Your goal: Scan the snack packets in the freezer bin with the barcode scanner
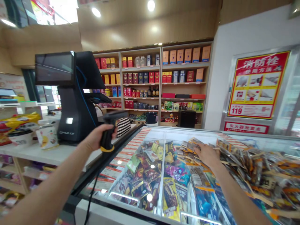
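My left hand (97, 137) is closed round the grip of a black handheld barcode scanner (110, 126) with a yellow ring at its base. It holds the scanner above the gap between the counter and the freezer, and the cable hangs down. My right hand (207, 154) reaches over the chest freezer (131, 207). Its fingers pinch a flat wrapped packet (190, 145) at the top of the pile; the fingertips are partly hidden among the wrappers.
A black checkout terminal (75, 93) with screen stands on the white counter (47, 153), beside snack bags and cups. The freezer holds several compartments of coloured frozen-treat packets. Shelves of boxed goods (164, 78) line the back wall. A red fire-hydrant poster (256, 84) hangs at right.
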